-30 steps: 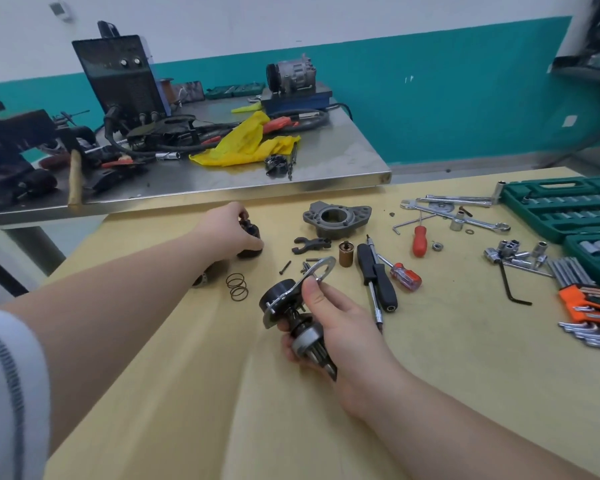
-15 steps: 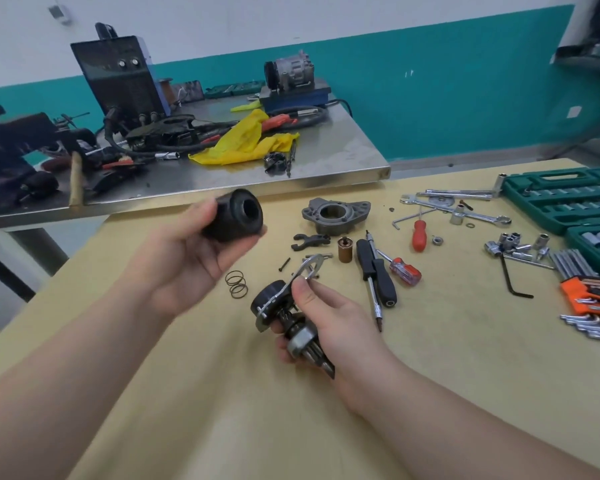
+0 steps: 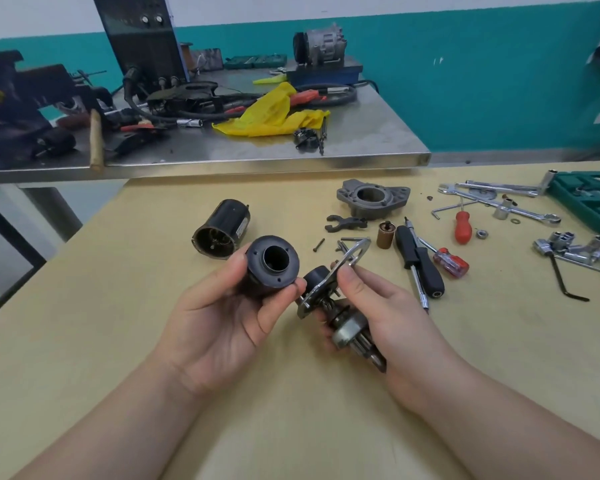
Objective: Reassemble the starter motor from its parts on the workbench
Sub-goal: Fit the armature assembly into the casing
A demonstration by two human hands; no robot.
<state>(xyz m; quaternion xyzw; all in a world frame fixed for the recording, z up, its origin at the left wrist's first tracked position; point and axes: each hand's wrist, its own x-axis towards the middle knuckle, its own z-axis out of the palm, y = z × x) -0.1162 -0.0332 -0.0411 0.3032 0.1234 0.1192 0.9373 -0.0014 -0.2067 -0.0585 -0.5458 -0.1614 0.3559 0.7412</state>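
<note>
Socket case (image 3: 589,199) cropped at right edge

Black sleeve (image 3: 272,268), yellow cloth (image 3: 274,116), teal socket case (image 3: 589,199).

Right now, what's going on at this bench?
A person is putting a starter motor back together. The left hand holds a black sleeve, open end up; the right hand grips the shaft assembly beside it. They aren't joined yet. The housing, bracket and tools lie on the table.
</note>
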